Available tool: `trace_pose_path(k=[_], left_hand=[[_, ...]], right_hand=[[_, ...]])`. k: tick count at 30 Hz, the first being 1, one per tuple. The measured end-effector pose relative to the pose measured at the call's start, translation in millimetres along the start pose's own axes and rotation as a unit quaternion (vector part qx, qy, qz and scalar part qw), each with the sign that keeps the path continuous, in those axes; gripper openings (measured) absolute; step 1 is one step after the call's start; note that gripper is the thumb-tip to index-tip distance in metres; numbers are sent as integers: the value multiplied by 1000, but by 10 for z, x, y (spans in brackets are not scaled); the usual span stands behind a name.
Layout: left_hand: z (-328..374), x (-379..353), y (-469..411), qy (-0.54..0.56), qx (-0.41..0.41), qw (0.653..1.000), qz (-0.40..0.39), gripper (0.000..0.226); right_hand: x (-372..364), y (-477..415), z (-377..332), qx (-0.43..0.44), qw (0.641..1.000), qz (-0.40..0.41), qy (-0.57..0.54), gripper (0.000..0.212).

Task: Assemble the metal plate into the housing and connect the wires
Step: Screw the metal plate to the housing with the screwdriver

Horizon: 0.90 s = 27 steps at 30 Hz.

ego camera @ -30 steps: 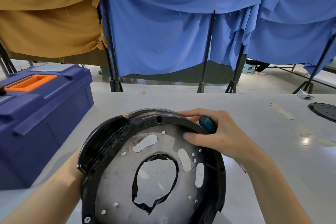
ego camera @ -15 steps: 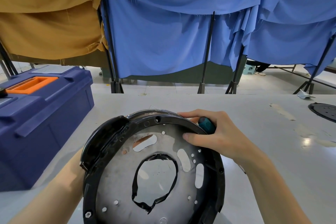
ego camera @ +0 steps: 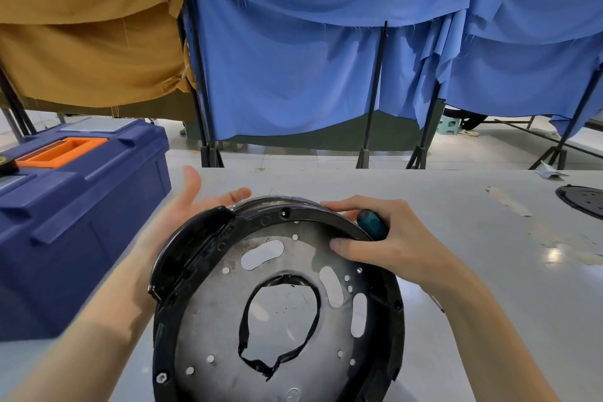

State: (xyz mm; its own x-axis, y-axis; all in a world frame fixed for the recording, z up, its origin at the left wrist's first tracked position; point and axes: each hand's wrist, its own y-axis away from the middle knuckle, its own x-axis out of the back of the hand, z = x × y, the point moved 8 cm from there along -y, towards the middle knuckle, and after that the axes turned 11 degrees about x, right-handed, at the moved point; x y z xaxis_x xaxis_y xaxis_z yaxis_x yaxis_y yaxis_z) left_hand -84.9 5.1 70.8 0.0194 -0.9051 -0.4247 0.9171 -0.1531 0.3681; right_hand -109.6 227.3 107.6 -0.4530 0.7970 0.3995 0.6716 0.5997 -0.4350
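1. Grey metal plate (ego camera: 228,320) sits inside the black housing (ego camera: 182,258), tilted up over the table (ego camera: 473,254).
2. Right hand (ego camera: 391,245) pinches the rim with the screwdriver (ego camera: 372,223) tucked in, likely steadying it.
3. Left hand (ego camera: 186,206) is spread open behind, holding nothing.

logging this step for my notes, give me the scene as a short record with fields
left hand: open, fingers straight, at the housing's upper left
right hand: curled round teal-handled tool, thumb at the housing rim
metal plate: lying inside the black housing
table: holds blue toolbox at left, black disc at far right
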Motion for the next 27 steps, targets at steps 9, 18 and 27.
trace_pose_path(k=[9, 18, 27], left_hand=[[151, -106, 204, -163, -67, 974, -141, 76], [195, -249, 116, -242, -56, 959, -136, 112], [330, -346, 88, -290, -26, 949, -123, 104]], right_hand=[[10, -2, 38, -8, 1000, -5, -1, 35], [22, 11, 128, -39, 999, 0, -29, 33], [36, 2, 118, -25, 1000, 12, -5, 35]])
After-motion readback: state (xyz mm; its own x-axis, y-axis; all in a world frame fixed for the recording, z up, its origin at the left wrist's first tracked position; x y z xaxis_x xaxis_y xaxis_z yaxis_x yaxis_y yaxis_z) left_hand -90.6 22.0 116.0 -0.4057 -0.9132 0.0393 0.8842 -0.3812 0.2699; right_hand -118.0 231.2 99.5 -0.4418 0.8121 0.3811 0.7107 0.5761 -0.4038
